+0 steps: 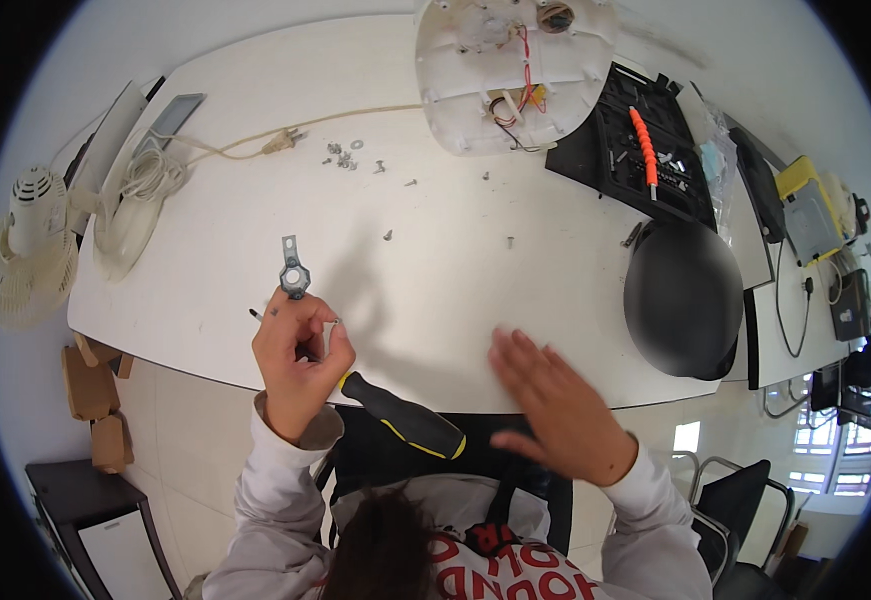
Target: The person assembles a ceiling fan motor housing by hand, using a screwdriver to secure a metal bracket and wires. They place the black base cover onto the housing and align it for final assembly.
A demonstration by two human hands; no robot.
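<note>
My left hand (301, 350) is closed around the shaft of a screwdriver whose black-and-yellow handle (406, 418) sticks out toward the lower right, past the table's front edge. A metal bracket (296, 277) with a round hole and a flat tab shows just beyond its fingers; whether they grip it is unclear. Something tiny shows between thumb and forefinger, too small to name. Over the front edge, my right hand (566, 410) is open and holds nothing, its fingers stretched out and slightly blurred. Several small screws (341, 158) lie farther back on the white table (446, 290).
A white plastic housing (511, 80) with loose wires stands at the back. Beside it lies an open black tool case (656, 150) with an orange flexible shaft (644, 150). A blurred dark rounded thing (684, 300) is at right; a white fan part (136, 205) with cord is at left.
</note>
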